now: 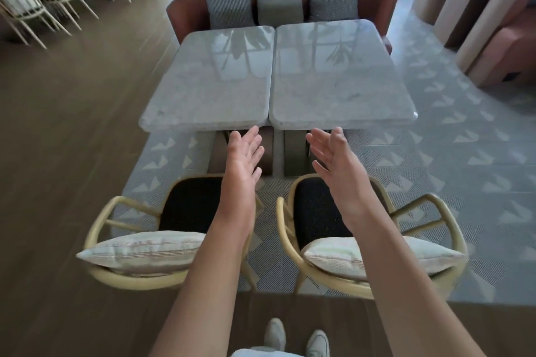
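- You face two marble tables, left table and right table, edge to edge on a patterned rug; the wood floor lies open to your left.
- The left chair and right chair stand near the tables' near edge, with a gap between them.
- Your left hand and right hand hover above the chairs, fingers wide, holding nothing.
- One cushion leans in the left chair.
- A sofa blocks the far side.

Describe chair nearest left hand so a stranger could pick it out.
Two marble tables stand side by side before a red-brown sofa. Two yellow-framed chairs face them, each with a striped cushion. It is the left chair, below the left hand, beside the wood floor.
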{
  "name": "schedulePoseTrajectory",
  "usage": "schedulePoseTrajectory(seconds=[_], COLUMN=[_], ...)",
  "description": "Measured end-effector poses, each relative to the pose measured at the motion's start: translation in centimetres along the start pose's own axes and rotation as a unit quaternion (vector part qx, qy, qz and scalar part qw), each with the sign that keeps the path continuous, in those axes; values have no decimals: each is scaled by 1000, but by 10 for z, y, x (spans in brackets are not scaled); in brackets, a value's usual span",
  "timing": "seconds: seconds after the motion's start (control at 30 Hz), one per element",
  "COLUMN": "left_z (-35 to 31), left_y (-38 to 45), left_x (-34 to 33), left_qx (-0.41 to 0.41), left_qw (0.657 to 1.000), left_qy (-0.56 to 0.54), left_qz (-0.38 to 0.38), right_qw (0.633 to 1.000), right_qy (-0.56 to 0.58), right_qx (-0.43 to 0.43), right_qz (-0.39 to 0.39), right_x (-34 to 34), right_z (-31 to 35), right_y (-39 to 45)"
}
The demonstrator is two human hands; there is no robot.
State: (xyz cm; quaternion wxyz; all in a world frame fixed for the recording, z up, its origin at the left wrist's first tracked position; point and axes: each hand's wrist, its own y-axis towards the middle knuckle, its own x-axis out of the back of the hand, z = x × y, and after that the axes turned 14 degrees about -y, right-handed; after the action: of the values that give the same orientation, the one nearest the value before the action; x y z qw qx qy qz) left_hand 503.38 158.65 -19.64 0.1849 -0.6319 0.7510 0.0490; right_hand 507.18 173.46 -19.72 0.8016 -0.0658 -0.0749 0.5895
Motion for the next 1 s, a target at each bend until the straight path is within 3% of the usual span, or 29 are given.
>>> schedulePoseTrajectory(seconds=[0.3, 0.57, 0.8, 1.0], left_z=[21, 56, 94, 156], left_y=[11, -6, -36, -73], left_x=[-1, -51, -115, -140], left_qx=[39, 61, 53, 140], left_qw=[999, 998, 996, 981], left_qy=[-28, -19, -34, -65], left_qz=[0, 18, -58, -114], right_qw=[1000, 999, 997, 989], right_qy=[-2, 4, 37, 18], right_qx=[2, -26, -68, -148], right_qz=[2, -35, 6, 0], right_x=[-2, 51, 132, 194], right_z=[2, -26, -42, -90], right_y=[-2, -23, -31, -47])
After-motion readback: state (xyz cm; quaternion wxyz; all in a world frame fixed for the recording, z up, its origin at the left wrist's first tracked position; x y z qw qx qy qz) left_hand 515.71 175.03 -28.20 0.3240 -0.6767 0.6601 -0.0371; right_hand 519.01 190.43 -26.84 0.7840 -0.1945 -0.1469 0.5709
